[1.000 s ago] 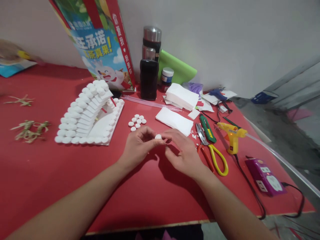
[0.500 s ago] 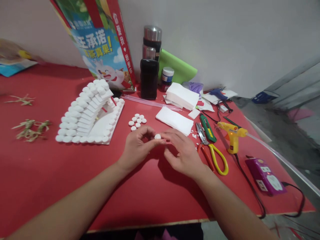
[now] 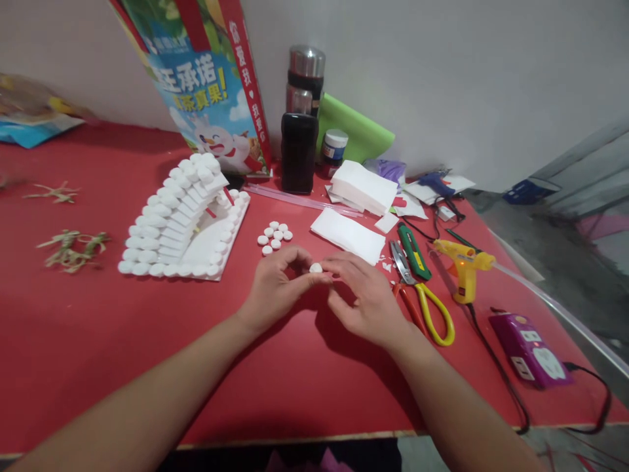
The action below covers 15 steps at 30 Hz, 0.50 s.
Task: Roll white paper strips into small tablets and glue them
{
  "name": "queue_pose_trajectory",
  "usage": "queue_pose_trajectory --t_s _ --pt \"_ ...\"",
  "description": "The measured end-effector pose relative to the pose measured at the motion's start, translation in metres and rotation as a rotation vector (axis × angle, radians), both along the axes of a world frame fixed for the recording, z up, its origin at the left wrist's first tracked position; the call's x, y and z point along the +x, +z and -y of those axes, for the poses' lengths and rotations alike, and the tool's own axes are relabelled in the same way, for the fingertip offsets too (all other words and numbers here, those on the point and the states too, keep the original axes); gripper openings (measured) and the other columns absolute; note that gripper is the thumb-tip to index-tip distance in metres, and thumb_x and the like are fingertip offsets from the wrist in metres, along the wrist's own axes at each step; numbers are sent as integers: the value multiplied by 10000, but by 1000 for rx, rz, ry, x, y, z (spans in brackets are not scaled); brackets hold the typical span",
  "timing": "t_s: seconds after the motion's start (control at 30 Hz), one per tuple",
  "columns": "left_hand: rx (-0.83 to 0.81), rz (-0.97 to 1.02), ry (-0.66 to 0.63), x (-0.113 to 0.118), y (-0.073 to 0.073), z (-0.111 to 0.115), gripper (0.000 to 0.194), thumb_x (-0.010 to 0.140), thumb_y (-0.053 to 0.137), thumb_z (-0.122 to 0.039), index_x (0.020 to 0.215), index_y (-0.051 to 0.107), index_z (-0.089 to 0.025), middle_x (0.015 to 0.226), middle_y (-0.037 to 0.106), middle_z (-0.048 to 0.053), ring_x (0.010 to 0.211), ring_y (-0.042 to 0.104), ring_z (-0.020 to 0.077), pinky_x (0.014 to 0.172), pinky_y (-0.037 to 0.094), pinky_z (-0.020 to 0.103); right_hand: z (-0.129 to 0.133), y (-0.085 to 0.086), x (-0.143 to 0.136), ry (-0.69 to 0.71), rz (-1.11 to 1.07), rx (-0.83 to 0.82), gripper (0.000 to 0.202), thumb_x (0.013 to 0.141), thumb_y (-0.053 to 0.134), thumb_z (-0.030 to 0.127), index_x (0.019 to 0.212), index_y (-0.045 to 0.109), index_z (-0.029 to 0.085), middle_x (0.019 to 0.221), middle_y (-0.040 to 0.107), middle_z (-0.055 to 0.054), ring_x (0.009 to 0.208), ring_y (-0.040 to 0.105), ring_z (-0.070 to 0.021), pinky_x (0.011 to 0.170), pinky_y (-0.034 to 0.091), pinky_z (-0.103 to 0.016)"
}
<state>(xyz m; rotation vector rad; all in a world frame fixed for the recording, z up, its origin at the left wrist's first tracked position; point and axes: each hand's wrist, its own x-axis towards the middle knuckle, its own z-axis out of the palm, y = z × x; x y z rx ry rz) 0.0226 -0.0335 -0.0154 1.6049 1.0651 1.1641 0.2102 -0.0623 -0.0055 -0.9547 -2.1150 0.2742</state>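
Note:
My left hand [image 3: 275, 282] pinches a small white round disc [image 3: 316, 268] between its thumb and forefinger, above the red table. From the other side my right hand [image 3: 366, 298] meets it, its bent fingertips closed at the disc's edge and the left thumb. Just beyond the left hand lies a loose cluster of similar white discs [image 3: 276, 231]. Further left stands a white stepped model [image 3: 167, 226], built from stacked rows of discs on a white base. Folded white sheets [image 3: 348, 236] lie behind the right hand.
Right of my hands are scissors [image 3: 435, 318] with red and yellow handles, a green utility knife [image 3: 413, 252], a yellow glue gun [image 3: 462, 269] and a purple power box [image 3: 531, 351]. A dark bottle [image 3: 299, 154] and printed bag [image 3: 211, 98] stand behind. Dried knots [image 3: 76, 249] lie left.
The whole scene has shifted slightly right in view. Both hands keep nearly the same hold on the disc, and the objects on the table stay in place.

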Motion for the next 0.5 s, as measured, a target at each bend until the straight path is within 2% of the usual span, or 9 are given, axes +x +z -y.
queue_pose_trajectory --t_s 0.23,0.37,0.5 --pt "-25 -29 -10 0 -3 -2 219 782 811 -303 786 628 -184 757 638 -13 712 579 151 689 467 293 2 1 0 -30 116 23 403 857 566 95 1252 580 171 1160 688 -156 1063 667 -293 904 593 -469" --pt "66 -122 -12 -2 -6 -4 132 856 732 -272 829 634 -188 776 633 -18 721 573 142 699 460 283 4 3 -2 -46 244 -3 441 873 538 105 1312 580 104 1203 675 -203 1062 663 -324 881 601 -493" --pt "157 -189 -19 -3 -5 -7 114 869 703 -250 812 624 -190 744 614 -27 702 550 135 676 436 271 3 2 -2 -35 277 -45 476 871 523 86 1342 584 71 1221 672 -212 1089 661 -325 901 602 -481"
